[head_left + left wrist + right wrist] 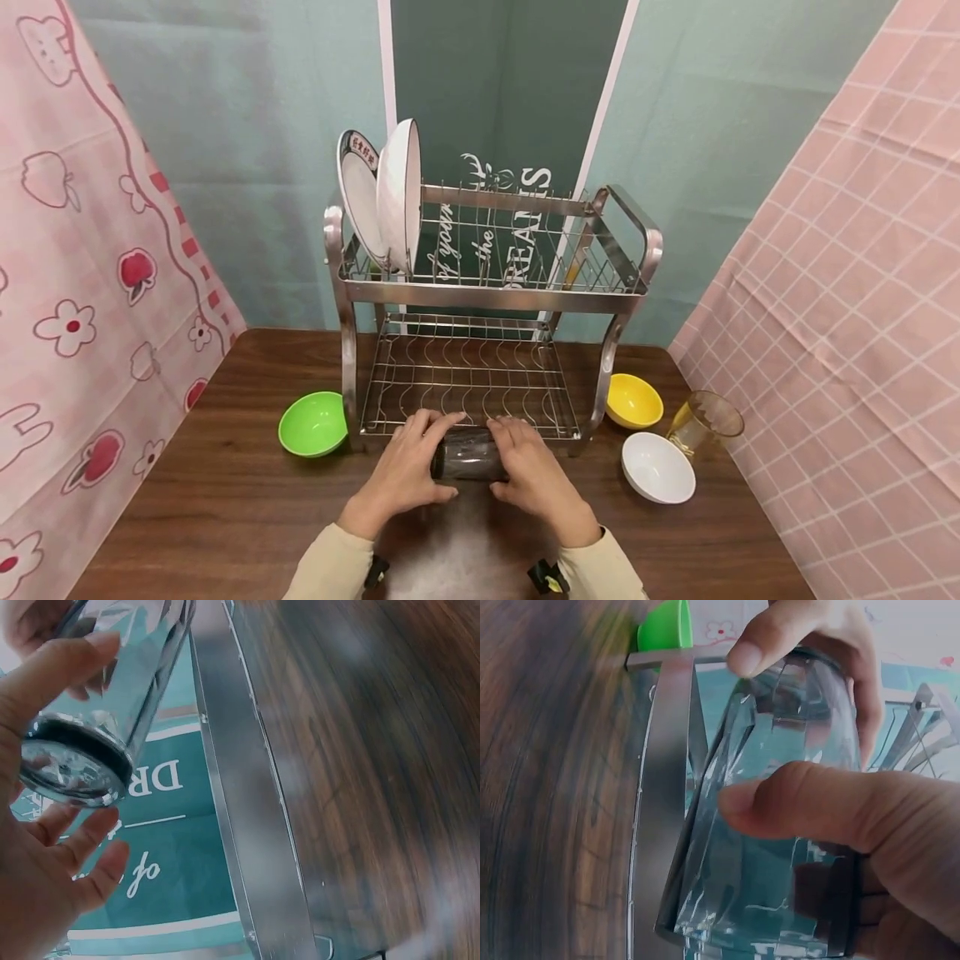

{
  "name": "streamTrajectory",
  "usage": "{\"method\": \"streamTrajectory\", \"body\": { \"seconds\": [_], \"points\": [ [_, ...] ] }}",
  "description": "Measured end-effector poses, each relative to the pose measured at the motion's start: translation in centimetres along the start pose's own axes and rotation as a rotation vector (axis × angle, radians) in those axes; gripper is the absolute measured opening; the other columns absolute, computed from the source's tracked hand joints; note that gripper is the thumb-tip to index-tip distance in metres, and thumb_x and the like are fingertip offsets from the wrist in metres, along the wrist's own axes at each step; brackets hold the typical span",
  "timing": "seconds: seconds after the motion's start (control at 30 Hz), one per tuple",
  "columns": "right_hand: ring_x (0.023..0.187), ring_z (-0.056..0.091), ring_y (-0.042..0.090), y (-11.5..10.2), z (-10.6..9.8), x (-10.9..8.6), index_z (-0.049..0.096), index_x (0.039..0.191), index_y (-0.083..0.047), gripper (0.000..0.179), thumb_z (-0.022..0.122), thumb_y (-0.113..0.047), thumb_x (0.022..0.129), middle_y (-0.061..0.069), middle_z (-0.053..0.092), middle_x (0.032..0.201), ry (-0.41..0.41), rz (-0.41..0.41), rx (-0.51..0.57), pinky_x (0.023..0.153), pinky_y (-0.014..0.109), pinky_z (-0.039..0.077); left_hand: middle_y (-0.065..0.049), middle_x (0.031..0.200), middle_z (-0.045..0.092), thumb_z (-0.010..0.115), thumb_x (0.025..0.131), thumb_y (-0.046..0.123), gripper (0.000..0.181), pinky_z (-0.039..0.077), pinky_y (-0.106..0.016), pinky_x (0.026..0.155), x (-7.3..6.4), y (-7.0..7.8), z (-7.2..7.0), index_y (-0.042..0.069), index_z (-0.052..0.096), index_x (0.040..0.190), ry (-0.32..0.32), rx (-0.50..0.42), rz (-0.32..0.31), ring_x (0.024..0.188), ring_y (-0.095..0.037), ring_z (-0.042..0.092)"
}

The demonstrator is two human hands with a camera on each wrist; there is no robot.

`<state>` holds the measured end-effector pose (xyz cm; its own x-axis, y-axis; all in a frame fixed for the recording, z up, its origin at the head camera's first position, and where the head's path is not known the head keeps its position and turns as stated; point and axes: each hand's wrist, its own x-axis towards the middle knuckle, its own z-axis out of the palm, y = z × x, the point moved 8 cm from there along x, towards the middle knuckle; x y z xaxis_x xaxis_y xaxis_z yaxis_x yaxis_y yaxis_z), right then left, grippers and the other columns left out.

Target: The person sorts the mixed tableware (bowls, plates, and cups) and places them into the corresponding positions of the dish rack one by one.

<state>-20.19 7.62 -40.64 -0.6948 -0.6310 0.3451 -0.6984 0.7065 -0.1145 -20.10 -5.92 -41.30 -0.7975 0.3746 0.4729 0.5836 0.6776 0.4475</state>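
A clear glass tumbler [471,454] lies sideways between my two hands, looking dark against the table just before the dish rack [491,293]. My left hand [405,467] grips it round the base; in the left wrist view the thick glass bottom [79,761] shows between thumb and fingers. At the other end my right hand [534,471] holds the glass, its thumb [780,801] along the near side and its fingers mostly hidden behind. In the right wrist view the left thumb and fingers also span the far end of the glass.
On the rack's upper tier, a plate [358,196] and a white bowl [400,196] stand on edge at the left. A green bowl [313,425] sits left of the rack. To the right are a yellow bowl [634,402], a white bowl [658,468] and an amber glass [705,421].
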Motion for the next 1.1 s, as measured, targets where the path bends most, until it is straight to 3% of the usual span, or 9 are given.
{"method": "streamTrajectory", "body": {
  "seconds": [0.23, 0.5, 0.7, 0.93, 1.1],
  "points": [
    [0.115, 0.046, 0.04, 1.3, -0.3, -0.2, 0.046, 0.126, 0.01, 0.084, 0.087, -0.016, 0.057, 0.026, 0.051, 0.121, 0.047, 0.049, 0.15, 0.096, 0.047, 0.037, -0.003, 0.11, 0.048, 0.093, 0.044, 0.024, 0.099, 0.041, -0.045, 0.084, -0.4, -1.2, -1.5, 0.02, 0.048, 0.133, 0.072, -0.088, -0.064, 0.1, -0.022, 0.05],
    [0.119, 0.043, 0.038, 2.5, 0.0, -0.5, 0.043, 0.13, 0.008, 0.084, 0.086, -0.017, 0.062, 0.024, 0.047, 0.127, 0.009, 0.175, 0.277, 0.091, 0.046, 0.041, -0.004, 0.107, 0.05, 0.09, 0.053, 0.019, 0.08, 0.044, -0.044, 0.078, -0.9, -2.0, -3.1, 0.013, 0.056, 0.125, 0.159, -0.058, -0.051, 0.097, -0.023, 0.051],
    [0.116, 0.047, 0.038, 3.5, 0.2, -0.6, 0.045, 0.13, 0.007, 0.085, 0.086, -0.021, 0.061, 0.024, 0.049, 0.126, 0.025, 0.253, 0.295, 0.089, 0.047, 0.043, -0.007, 0.102, 0.053, 0.082, 0.066, 0.014, 0.05, 0.043, -0.045, 0.074, -1.4, -2.7, -4.1, 0.009, 0.063, 0.112, 0.277, -0.003, -0.065, 0.093, -0.025, 0.053],
    [0.103, 0.056, 0.034, 5.2, 0.0, -0.6, 0.047, 0.128, 0.007, 0.086, 0.085, -0.026, 0.059, 0.023, 0.056, 0.118, 0.081, 0.348, 0.298, 0.082, 0.044, 0.046, -0.011, 0.096, 0.055, 0.077, 0.068, 0.008, 0.035, 0.043, -0.046, 0.071, -2.1, -3.9, -5.5, 0.004, 0.067, 0.1, 0.441, 0.032, -0.077, 0.088, -0.03, 0.055],
    [0.09, 0.06, 0.028, 5.9, -0.3, -0.6, 0.049, 0.127, 0.004, 0.085, 0.084, -0.031, 0.058, 0.017, 0.06, 0.11, 0.137, 0.375, 0.282, 0.073, 0.041, 0.049, -0.013, 0.093, 0.055, 0.075, 0.068, 0.007, 0.029, 0.042, -0.044, 0.071, -2.5, -4.8, -6.0, 0.003, 0.067, 0.096, 0.503, 0.03, -0.127, 0.086, -0.031, 0.054]
  ]
}}
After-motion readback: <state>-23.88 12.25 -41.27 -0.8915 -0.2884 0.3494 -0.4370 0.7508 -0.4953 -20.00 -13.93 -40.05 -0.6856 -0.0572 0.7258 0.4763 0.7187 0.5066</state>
